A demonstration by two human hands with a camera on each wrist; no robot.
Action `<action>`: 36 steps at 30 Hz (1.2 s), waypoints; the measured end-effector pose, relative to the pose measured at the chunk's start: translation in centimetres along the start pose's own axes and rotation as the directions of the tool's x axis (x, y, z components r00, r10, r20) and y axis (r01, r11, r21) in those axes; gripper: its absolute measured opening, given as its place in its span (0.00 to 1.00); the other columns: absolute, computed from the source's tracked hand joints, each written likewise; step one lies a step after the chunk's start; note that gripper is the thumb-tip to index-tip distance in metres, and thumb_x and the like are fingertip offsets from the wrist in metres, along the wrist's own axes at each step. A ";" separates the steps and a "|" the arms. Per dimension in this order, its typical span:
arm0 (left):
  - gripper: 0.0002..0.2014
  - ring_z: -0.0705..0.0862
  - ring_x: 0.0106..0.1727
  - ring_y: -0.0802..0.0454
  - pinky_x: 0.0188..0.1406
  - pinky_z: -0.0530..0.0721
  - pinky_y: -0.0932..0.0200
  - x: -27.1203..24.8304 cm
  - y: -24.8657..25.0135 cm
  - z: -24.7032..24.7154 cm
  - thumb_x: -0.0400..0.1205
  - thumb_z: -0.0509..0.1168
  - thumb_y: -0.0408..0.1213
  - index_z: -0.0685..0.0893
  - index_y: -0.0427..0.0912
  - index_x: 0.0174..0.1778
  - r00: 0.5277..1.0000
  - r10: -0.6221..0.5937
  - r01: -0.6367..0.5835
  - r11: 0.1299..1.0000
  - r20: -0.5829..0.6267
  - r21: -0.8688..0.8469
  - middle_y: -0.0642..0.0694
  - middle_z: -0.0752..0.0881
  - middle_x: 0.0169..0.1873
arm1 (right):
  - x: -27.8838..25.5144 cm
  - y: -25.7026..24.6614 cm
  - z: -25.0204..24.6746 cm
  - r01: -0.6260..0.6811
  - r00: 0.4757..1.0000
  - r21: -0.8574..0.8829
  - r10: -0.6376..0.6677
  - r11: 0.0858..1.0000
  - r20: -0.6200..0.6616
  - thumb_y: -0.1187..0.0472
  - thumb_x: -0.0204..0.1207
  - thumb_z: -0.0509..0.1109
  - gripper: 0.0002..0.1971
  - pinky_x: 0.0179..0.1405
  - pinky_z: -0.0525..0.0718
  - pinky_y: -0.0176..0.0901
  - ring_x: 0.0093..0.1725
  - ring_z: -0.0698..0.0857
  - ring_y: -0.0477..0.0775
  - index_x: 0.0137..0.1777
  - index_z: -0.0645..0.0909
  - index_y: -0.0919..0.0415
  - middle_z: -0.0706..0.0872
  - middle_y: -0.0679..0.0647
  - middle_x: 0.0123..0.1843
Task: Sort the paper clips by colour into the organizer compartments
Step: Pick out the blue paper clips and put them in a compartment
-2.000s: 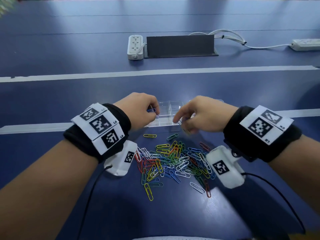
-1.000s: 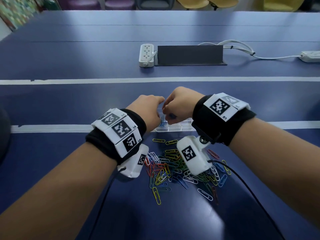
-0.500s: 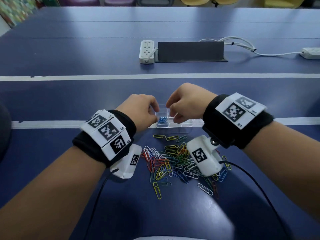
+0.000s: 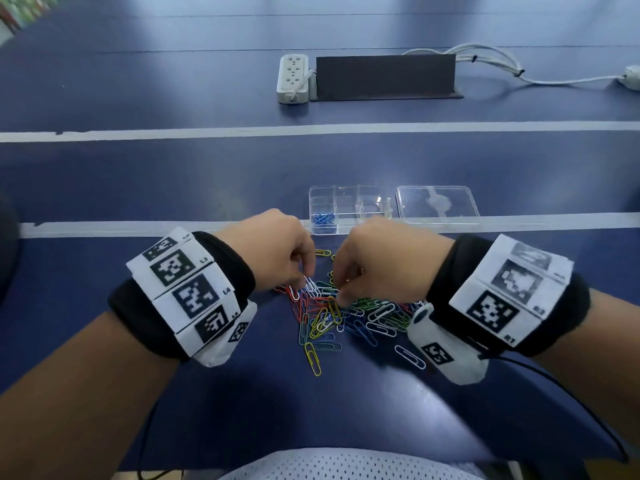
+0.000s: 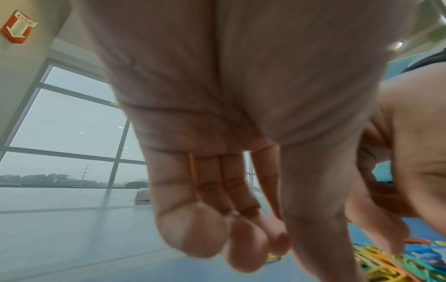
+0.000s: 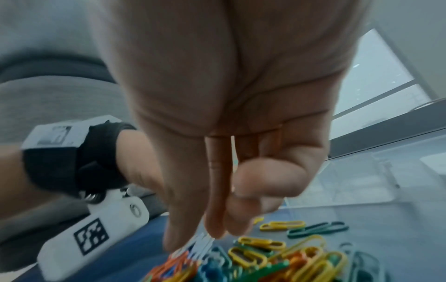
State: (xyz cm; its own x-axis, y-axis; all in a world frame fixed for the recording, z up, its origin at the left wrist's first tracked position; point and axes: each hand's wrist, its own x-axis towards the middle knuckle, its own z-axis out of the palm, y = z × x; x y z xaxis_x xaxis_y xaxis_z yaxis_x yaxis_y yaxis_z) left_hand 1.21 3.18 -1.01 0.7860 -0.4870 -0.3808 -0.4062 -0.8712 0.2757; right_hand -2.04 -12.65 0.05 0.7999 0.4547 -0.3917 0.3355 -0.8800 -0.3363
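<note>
Two hands work a heap of mixed paper clips (image 4: 341, 315) on a blue table (image 4: 104, 188), nearest the person's lap. The left hand (image 4: 273, 251) hovers at the pile's left edge with fingers curled; whether its grip has a clip cannot be told from either view. The right hand (image 4: 381, 258) reaches down with thumb and fingertips (image 6: 214, 231) closing on white clips (image 6: 200, 246) at the top of the heap — a pinch forming, though a firm hold is not certain.

Just beyond the hands sits the clear organizer (image 4: 349, 206), its near-left compartment holding a few blue clips (image 4: 323, 218); the other compartments look bare. The sorting appears barely begun — red, yellow, green, white and more blue remain tangled together, and overlapping clips may lift in clumps.

Beside the organizer lies its clear lid (image 4: 438, 204). Farther back stand a white power strip (image 4: 293, 77), a dark panel (image 4: 384, 76) and trailing white cables (image 4: 485, 57).
</note>
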 end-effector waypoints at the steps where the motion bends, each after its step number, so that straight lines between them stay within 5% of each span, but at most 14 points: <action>1: 0.04 0.77 0.27 0.65 0.40 0.80 0.63 -0.1 0.0 0.1 0.71 0.74 0.39 0.89 0.51 0.41 1.000 -0.001 0.001 1.000 0.002 0.001 0.56 0.82 0.25 | 0.1 -0.2 0.3 0.005 1.000 -0.034 -0.004 0.999 0.026 0.50 0.68 0.75 0.11 0.41 0.83 0.41 0.39 0.84 0.53 0.48 0.90 0.52 0.91 0.52 0.41; 9: 0.09 0.79 0.36 0.56 0.38 0.73 0.65 -0.7 -0.4 0.8 0.73 0.70 0.34 0.90 0.52 0.46 0.999 0.048 -0.050 0.997 0.025 0.054 0.52 0.86 0.32 | 0.6 1.1 0.4 -0.079 0.994 -0.044 0.075 0.996 -0.079 0.61 0.68 0.71 0.07 0.46 0.89 0.48 0.43 0.89 0.59 0.44 0.90 0.58 0.92 0.57 0.41; 13: 0.13 0.83 0.43 0.53 0.42 0.78 0.64 -1.1 -0.8 1.0 0.74 0.64 0.32 0.88 0.53 0.47 0.997 0.076 -0.075 0.995 -0.011 0.070 0.50 0.87 0.38 | 0.2 1.4 0.1 -0.102 0.985 0.008 0.102 0.995 -0.140 0.62 0.70 0.70 0.11 0.51 0.86 0.44 0.48 0.88 0.58 0.51 0.88 0.51 0.91 0.54 0.45; 17: 0.08 0.81 0.41 0.53 0.44 0.80 0.61 -1.2 -1.0 1.5 0.74 0.67 0.35 0.88 0.52 0.43 0.994 0.103 -0.102 0.993 -0.019 0.063 0.51 0.86 0.38 | -0.3 0.0 1.0 0.004 0.997 -0.025 -0.006 1.000 -0.083 0.58 0.70 0.71 0.08 0.47 0.85 0.42 0.44 0.87 0.54 0.46 0.89 0.48 0.91 0.49 0.42; 22: 0.05 0.78 0.40 0.55 0.46 0.79 0.60 -1.1 -1.3 1.5 0.74 0.68 0.38 0.88 0.51 0.42 0.994 0.104 -0.099 0.990 -0.042 0.095 0.52 0.87 0.40 | 0.0 -0.6 2.0 0.004 1.000 -0.059 -0.004 0.998 -0.005 0.53 0.68 0.73 0.06 0.47 0.87 0.53 0.45 0.86 0.60 0.44 0.88 0.47 0.83 0.49 0.38; 27: 0.06 0.76 0.32 0.62 0.40 0.79 0.62 -1.9 -1.8 1.3 0.74 0.66 0.37 0.79 0.54 0.35 0.995 0.080 -0.077 0.996 -0.061 0.041 0.53 0.87 0.36 | -0.6 0.0 1.0 -0.025 1.000 -0.068 0.024 0.997 -0.011 0.61 0.69 0.68 0.07 0.42 0.86 0.41 0.42 0.87 0.55 0.41 0.88 0.55 0.91 0.51 0.40; 32: 0.12 0.74 0.30 0.67 0.31 0.68 0.75 -2.1 -1.8 1.2 0.73 0.64 0.31 0.82 0.51 0.48 0.997 0.066 -0.065 0.998 -0.047 0.007 0.54 0.86 0.36 | -0.9 0.7 0.4 -0.074 0.996 -0.081 0.069 0.994 -0.062 0.61 0.69 0.67 0.12 0.46 0.84 0.41 0.46 0.84 0.54 0.49 0.86 0.47 0.87 0.48 0.43; 36: 0.14 0.75 0.30 0.71 0.36 0.76 0.67 -1.9 -1.7 1.2 0.74 0.64 0.31 0.82 0.52 0.51 0.995 0.050 -0.053 0.998 -0.090 -0.031 0.56 0.87 0.36 | -0.1 -0.1 1.2 -0.019 0.996 -0.101 0.010 0.995 -0.086 0.57 0.72 0.67 0.09 0.45 0.86 0.45 0.44 0.85 0.59 0.46 0.88 0.52 0.90 0.53 0.42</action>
State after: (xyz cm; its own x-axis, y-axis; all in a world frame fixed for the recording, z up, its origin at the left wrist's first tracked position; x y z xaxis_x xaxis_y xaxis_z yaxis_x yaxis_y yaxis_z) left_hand -0.11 5.52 -1.80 0.8032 -0.5227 -0.2858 -0.4328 -0.8416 0.3230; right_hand -2.74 -12.39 -0.88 0.8433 0.4320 -0.3198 0.3689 -0.8979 -0.2402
